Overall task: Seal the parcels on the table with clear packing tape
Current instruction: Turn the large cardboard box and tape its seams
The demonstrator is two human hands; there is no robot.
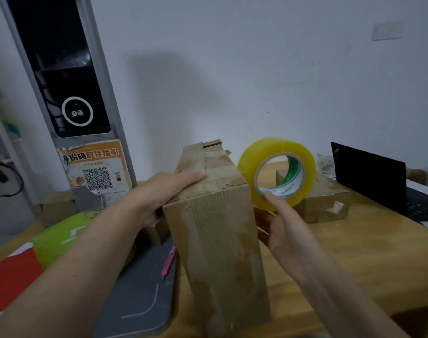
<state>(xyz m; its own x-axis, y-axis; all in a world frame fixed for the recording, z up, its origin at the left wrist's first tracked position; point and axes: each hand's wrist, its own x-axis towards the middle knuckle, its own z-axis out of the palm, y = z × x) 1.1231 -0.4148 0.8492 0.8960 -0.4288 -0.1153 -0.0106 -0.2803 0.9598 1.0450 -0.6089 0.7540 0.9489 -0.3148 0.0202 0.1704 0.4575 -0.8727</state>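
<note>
The tall cardboard parcel point(215, 240) stands upright near the front of the wooden table point(379, 252), its top already patched with old tape. Your left hand point(164, 191) lies flat on that top, fingers straight, thumb down the side. Your right hand point(288, 228) holds up the yellowish tape roll point(277, 172) just right of the parcel, thumb hooked into its core. A second parcel point(325, 203) sits behind, a pink cutter point(169, 262) to the left.

Three cardboard parcels point(215, 230) point(322, 203) point(157, 232), one tape roll point(276, 172), one laptop point(371, 181).
</note>
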